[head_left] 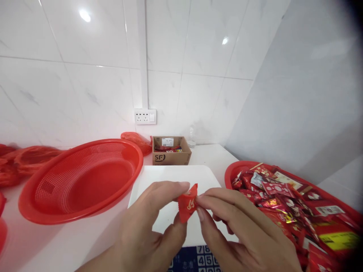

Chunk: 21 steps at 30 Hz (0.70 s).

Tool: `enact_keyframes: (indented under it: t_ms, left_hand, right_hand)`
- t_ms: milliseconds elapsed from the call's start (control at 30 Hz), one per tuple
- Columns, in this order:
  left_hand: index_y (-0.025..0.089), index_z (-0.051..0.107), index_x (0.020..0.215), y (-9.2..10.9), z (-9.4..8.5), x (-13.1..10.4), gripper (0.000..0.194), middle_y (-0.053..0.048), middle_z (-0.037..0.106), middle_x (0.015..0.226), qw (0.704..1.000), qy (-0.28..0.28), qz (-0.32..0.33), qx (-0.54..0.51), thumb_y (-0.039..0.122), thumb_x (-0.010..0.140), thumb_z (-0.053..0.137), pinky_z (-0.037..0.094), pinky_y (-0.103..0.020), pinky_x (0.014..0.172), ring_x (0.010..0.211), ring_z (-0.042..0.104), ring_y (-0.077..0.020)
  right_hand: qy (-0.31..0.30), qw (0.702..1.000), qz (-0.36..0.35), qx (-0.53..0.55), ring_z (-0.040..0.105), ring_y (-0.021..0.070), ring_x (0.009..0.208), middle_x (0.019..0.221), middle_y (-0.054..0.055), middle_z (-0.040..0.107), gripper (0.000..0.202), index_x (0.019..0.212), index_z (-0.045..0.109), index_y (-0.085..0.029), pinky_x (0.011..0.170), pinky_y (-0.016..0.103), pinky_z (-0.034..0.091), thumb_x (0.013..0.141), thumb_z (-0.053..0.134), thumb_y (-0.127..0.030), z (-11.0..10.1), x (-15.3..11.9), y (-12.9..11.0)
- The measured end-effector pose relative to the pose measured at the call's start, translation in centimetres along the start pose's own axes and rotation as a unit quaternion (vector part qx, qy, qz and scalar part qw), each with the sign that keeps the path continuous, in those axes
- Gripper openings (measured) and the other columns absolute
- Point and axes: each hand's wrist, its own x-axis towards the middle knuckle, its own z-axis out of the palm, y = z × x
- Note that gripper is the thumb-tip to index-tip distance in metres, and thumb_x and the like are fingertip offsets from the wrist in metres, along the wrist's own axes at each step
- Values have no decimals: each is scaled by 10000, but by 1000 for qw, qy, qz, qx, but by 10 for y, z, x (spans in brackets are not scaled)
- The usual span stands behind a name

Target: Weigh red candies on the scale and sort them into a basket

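Plainly, left hand and right hand fingers clamped one small red wrapped packet. Work looked unfinished: glossy red packets filled a red plastic basket.

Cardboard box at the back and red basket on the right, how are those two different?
The cardboard box is brown and straight-sided; the red basket has a curved rim. The box's contents sit below its rim, while the basket is heaped with wrapped packets. The box lies wholly within the picture; the basket runs past its edge. Both hold things in red packaging.
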Motion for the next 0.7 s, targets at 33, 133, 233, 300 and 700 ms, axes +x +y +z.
enact_keyframes:
  t_ms: [33,133,233,300,700]
  left_hand:
    - [396,594,1274,-1,0,0,683,51,706,1064,1000,2,6,-1,-64,769,584,560,-187,880,951,671,-111]
    - [398,568,1314,-3,3,-2,717,55,710,1073,1000,21,14,-17,-71,771,598,566,-182,906,950,680,-106]
    - [408,533,1357,-3,5,-5,759,48,714,1102,999,28,24,-26,-75,776,604,586,-211,910,956,693,-121]
    - [414,515,1375,-3,6,-6,776,40,716,1113,999,26,29,-22,-73,778,610,598,-231,905,954,699,-132]
    - [447,522,1340,-1,8,-2,773,60,728,991,998,28,-24,-49,-76,778,611,596,-231,895,885,704,-115]
  right_hand:
    - [5,1000,-2,-8,679,152,707,883,30,719,147,955,647,-238,683,259,600,891,565,-135,1,-1,-1]
    - [0,999,-24,-31,657,125,661,875,20,711,139,950,627,-232,648,233,580,886,574,-121,2,-2,-1]
    - [1,999,-35,-39,607,102,573,834,7,692,132,924,608,-231,562,214,542,874,574,-113,2,0,0]
    - [0,999,-34,-36,572,93,531,806,-1,678,134,893,593,-230,522,207,516,864,560,-104,3,2,1]
    - [-18,999,-28,1,616,104,603,767,-15,623,147,837,503,-245,520,180,516,846,493,-98,3,5,4]
